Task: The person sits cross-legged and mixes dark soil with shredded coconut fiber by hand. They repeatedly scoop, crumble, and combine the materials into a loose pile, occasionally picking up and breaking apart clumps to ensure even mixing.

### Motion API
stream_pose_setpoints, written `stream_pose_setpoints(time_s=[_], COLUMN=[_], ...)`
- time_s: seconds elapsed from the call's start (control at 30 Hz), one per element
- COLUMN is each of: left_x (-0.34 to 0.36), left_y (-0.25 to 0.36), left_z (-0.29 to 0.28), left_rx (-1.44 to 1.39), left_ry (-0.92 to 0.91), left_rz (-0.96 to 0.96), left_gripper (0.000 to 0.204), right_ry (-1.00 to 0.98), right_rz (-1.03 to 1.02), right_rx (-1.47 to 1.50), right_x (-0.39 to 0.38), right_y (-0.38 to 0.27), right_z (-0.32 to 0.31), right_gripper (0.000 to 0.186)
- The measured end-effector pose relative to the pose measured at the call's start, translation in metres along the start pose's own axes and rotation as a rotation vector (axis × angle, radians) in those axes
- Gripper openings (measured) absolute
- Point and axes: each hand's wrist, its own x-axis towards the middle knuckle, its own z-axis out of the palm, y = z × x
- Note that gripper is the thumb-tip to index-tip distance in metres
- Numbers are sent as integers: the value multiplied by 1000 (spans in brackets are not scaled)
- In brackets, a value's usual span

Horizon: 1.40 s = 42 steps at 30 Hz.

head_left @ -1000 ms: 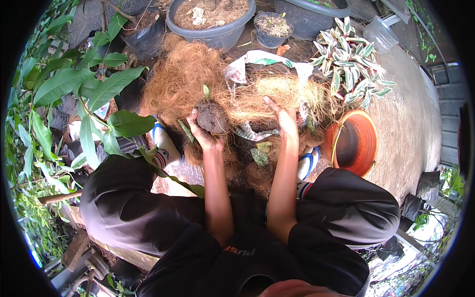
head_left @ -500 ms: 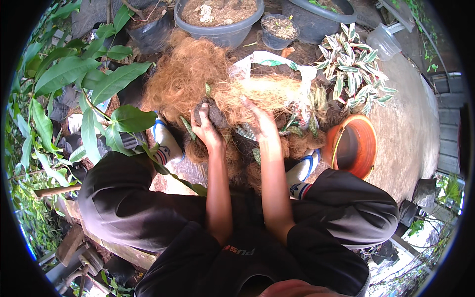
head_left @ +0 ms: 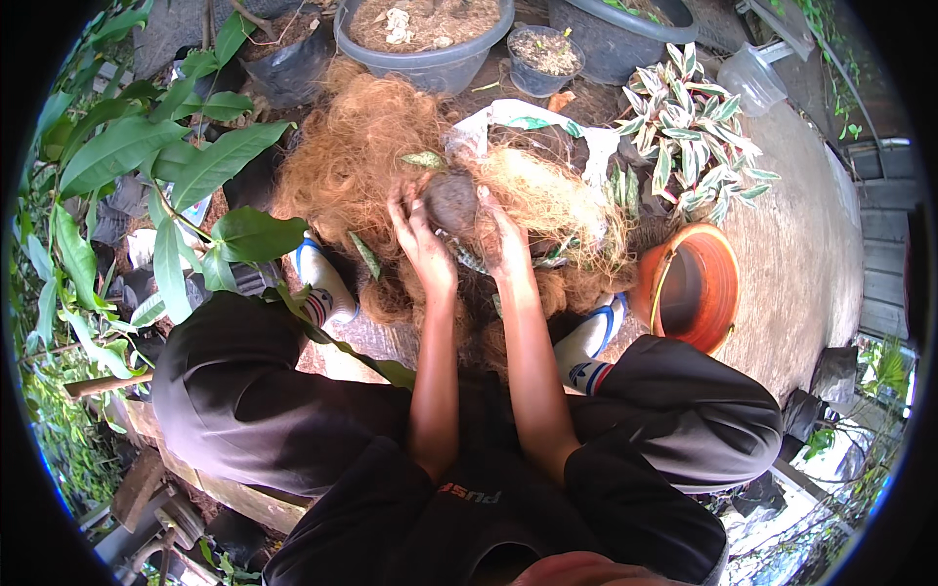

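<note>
A dark, round soil ball (head_left: 451, 202) sits between my two hands, with a mottled green leaf (head_left: 423, 158) at its far side. My left hand (head_left: 422, 242) cups its left side, fingers bent against it. On the right, my right hand (head_left: 505, 240) presses against the ball and the coconut fibre (head_left: 532, 186) beside it. A larger heap of brown coconut fibre (head_left: 362, 146) lies beyond my left hand. Behind the loose fibre is an open white plastic bag (head_left: 598, 151). Several fibre-wrapped clumps lie below my hands, partly hidden by my forearms.
An orange bucket (head_left: 721, 283) stands at right, near a potted plant with striped leaves (head_left: 684, 127). Along the far side are a large grey pot (head_left: 415, 63) of soil, a small black pot (head_left: 544, 61) and another large pot (head_left: 620, 44). Broad-leaved branches (head_left: 234, 161) reach in from the left.
The soil ball has moved right and away from me, and its leaf now leans left. My right hand has closed in on it; both hands now enclose it beside the fibre.
</note>
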Motion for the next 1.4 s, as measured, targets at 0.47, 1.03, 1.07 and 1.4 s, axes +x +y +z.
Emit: stream_pose_setpoints(time_s=[0.47,1.03,1.07,1.4], left_x=[14,15,11,-29], left_y=[5,-20,-25,-57], left_z=[-17,-27,-23,-7], left_rx=[76,-10,-59,-304], left_ry=[93,47,43,-18], left_rz=[-201,-358,-396,-720], left_gripper=[14,53,60,58], right_ry=[-86,-49,-75,-87], right_rz=[44,-36,-16,117], right_rx=[236,311,367,242], right_x=[7,0,-1,-10], right_y=[-31,-57,-56,-39], right_z=[-25,-38,-35,-4], right_gripper=[42,43,43,52])
